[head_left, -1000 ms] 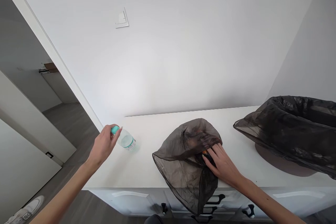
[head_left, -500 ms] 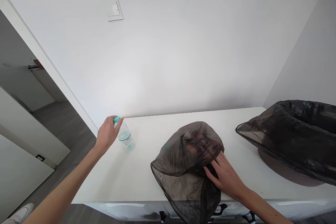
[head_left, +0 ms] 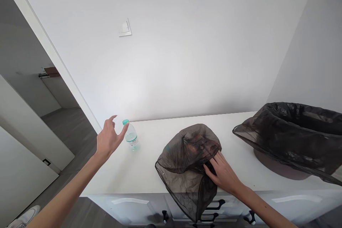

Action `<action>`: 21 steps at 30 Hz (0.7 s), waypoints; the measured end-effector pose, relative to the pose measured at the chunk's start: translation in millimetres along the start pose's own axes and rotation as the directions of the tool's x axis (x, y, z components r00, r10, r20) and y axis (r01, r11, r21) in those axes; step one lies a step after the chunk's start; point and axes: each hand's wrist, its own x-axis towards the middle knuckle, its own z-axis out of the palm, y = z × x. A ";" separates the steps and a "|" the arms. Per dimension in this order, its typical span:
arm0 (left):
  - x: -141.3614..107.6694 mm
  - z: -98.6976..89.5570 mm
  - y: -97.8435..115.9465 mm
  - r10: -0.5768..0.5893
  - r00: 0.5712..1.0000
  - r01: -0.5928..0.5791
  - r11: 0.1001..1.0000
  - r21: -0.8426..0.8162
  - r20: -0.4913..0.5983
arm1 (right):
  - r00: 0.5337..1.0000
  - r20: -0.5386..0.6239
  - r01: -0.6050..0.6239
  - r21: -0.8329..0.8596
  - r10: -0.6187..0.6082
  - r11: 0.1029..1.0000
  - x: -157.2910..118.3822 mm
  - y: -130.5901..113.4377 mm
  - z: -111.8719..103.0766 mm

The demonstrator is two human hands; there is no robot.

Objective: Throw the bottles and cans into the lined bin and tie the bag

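Note:
A clear plastic bottle (head_left: 131,136) with a turquoise cap stands upright on the white cabinet top. Just left of its cap is my left hand (head_left: 109,139), thumb and fingers spread apart and nothing between them. Toward the middle lies a filled dark see-through garbage bag (head_left: 187,149), with reddish contents showing through and its loose end hanging over the front edge. My right hand (head_left: 223,174) grips this bag on its right side, the fingertips partly hidden in the folds.
At the right, a bin (head_left: 280,166) lined with a black bag (head_left: 299,146) sits on the cabinet top (head_left: 149,178). Behind rises a white wall with a light switch (head_left: 125,28). Black handles (head_left: 213,205) stick out of the cabinet front. A doorway opens on the left.
My left hand has let go of the bottle cap and opened beside it. My right hand stays on the garbage bag. The camera view has shifted a little.

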 end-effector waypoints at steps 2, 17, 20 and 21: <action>-21.3 -12.4 17.6 0.070 0.997 -0.073 0.996 -0.060 -0.043 | 1.000 0.005 0.011 0.004 -0.011 1.000 -1.7 -3.1 -3.5; -204.3 96.2 142.4 0.581 0.713 -0.259 0.739 -0.621 0.394 | 0.999 0.040 -0.026 0.038 0.024 0.999 -6.7 2.2 -8.9; -173.4 109.7 134.7 0.526 0.790 -0.360 0.813 -0.457 0.313 | 0.999 0.042 -0.031 0.021 0.030 0.999 -6.4 2.9 -6.6; -162.3 110.7 132.3 0.511 0.807 -0.384 0.835 -0.394 0.296 | 0.999 0.040 -0.036 0.017 0.035 0.999 -6.4 3.4 -5.5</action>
